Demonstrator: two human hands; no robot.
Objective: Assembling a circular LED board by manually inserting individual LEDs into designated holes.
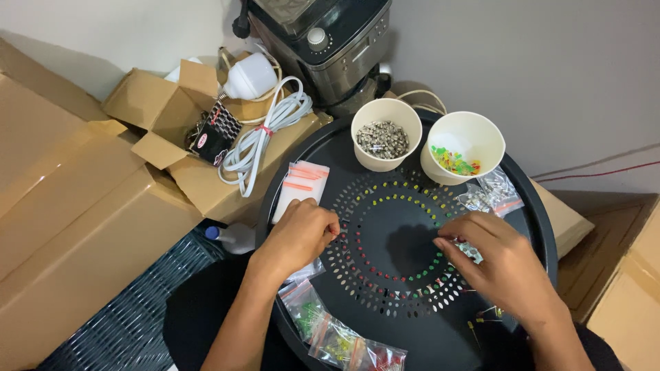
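Your left hand [299, 237] has its fingers curled in, the tips pinched together at the left edge of the ring of slots; whatever they hold is too small to make out, so it may be a single LED or nothing at all. Your right hand [498, 264] pinches its thumb and forefinger at the right side of the same ring, with a few small pale parts [471, 251] tucked under the fingers.

Between your hands lies the round black perforated tray [405, 330], and coloured LEDs [392, 199] already sit in its slots, yellow and green along the top arc, red lower down. To do this well, keep each pinch light, lower the legs straight into a slot, and match the colour of the neighbours.

Behind the tray stand two paper cups: the left cup [386, 134] full of small grey metal parts, the right cup [465, 145] with loose mixed LEDs. Small zip bags [337, 340] of LEDs lie near you, more bags [300, 187] beside your left hand. Cardboard boxes [75, 206], a white cable [265, 134] and a bulb [251, 75] lie further left.
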